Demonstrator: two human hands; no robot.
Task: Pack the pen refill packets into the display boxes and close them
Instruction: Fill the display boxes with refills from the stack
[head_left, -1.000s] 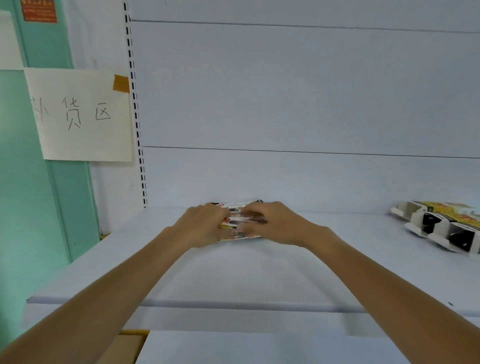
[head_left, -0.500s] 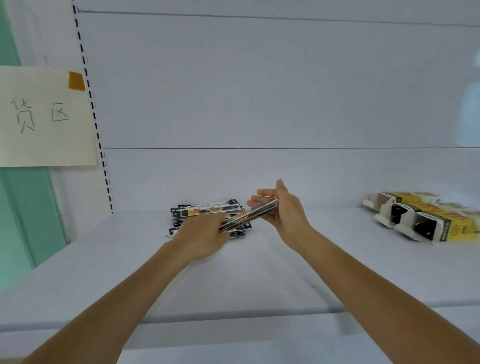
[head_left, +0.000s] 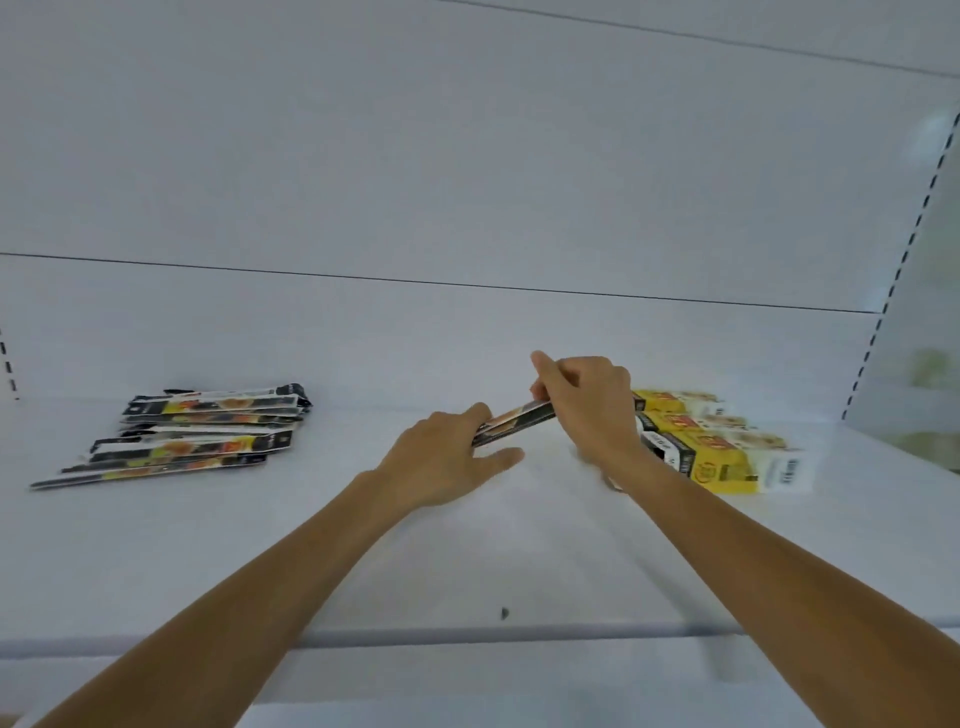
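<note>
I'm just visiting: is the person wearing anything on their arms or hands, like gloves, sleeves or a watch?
No. The left forearm and the right forearm are bare as far as the picture reaches, no sleeve edge in view. The left hand and the right hand wear no gloves; no ring, watch, wristband or marking shows on the sides facing the camera.

boxes (head_left: 727, 462): near-left ends hidden behind the right hand (head_left: 587, 405) and wrist; print blurred, unreadable.
packet (head_left: 517, 422): both ends covered by fingers; one or several, cannot tell.
left hand (head_left: 447, 462): fingertips hidden behind the packet.
pile (head_left: 197, 431): print too small to read; lower packets mostly covered by upper ones.
forearms (head_left: 260, 597): cut off by the bottom edge.
speck (head_left: 504, 613): near shelf edge, too small to identify.
far right: greenish blur (head_left: 932, 364), cannot tell what.
</note>
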